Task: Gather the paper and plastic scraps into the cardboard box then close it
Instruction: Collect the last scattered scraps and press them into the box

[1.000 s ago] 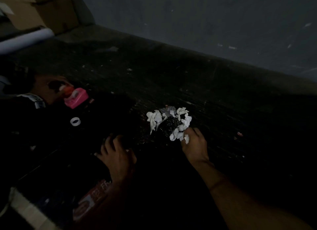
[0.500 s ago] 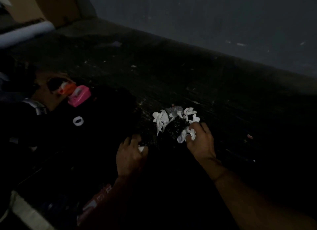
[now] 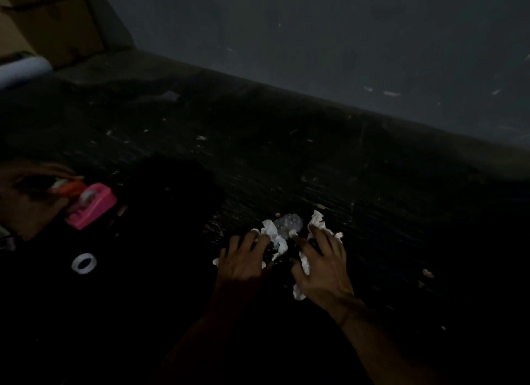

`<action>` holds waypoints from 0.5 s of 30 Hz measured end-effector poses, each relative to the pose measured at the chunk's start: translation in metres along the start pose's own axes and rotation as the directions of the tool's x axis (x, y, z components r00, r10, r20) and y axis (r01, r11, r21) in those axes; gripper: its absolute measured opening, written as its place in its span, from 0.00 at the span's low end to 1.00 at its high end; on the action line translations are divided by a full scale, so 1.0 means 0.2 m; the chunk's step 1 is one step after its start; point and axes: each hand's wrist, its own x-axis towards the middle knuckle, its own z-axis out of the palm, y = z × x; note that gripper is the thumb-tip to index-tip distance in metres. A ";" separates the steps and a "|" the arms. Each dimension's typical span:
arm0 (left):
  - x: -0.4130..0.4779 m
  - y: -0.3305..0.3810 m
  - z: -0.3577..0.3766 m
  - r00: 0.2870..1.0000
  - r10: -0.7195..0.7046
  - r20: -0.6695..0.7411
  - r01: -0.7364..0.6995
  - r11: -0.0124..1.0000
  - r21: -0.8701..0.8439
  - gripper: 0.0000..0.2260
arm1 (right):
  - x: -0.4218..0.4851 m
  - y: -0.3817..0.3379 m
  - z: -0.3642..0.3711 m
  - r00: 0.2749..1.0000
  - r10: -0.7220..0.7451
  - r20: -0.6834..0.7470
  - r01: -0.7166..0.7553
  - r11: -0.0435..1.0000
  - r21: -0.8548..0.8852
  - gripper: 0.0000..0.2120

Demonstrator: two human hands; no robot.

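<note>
Gathering step. My left hand (image 3: 243,260) and right hand (image 3: 324,267), fingers spread, bracket the crumpled white paper scraps (image 3: 274,237) and clear plastic scrap (image 3: 288,223) mid-floor. Next: squeeze inward, scoop cleanly.

Left hand (image 3: 243,262) moved right onto paper scraps (image 3: 274,232).

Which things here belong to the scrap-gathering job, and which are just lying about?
Job: white paper scraps; clear plastic scrap; left hand and right hand, both on the pile.
Lying about: pink tape dispenser; white tape ring; pale roll; cardboard at top left, whether it is the box cannot be told.
</note>
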 end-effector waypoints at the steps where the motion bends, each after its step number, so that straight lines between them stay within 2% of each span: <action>1: 0.01 0.01 0.02 1.000 -0.006 0.000 0.006 0.999 -0.031 0.23 | 0.00 0.01 0.01 1.000 -0.004 -0.009 0.003 1.000 -0.012 0.26; 5: 0.05 -0.03 0.09 0.982 0.087 -0.170 -0.105 0.989 -0.103 0.17 | 0.02 0.04 0.04 0.999 -0.016 -0.039 0.014 0.999 -0.036 0.26; 8: 0.10 -0.08 0.16 0.927 0.191 -0.322 -0.237 0.965 -0.110 0.16 | 0.03 0.08 0.05 0.999 -0.038 -0.033 0.040 0.997 0.062 0.23; 10: 0.12 -0.08 0.19 0.899 0.177 -0.400 -0.237 0.966 -0.106 0.10 | 0.03 0.11 0.05 0.998 -0.034 -0.061 0.042 0.990 0.138 0.17; 12: 0.11 -0.07 0.20 0.907 0.132 -0.400 -0.178 0.981 -0.080 0.09 | 0.03 0.12 0.05 0.991 -0.022 -0.129 0.044 0.984 0.172 0.09; 15: 0.09 -0.03 0.14 0.955 0.063 -0.291 -0.073 0.997 -0.023 0.16 | 0.01 0.13 0.02 0.989 -0.013 -0.151 0.043 0.980 0.193 0.07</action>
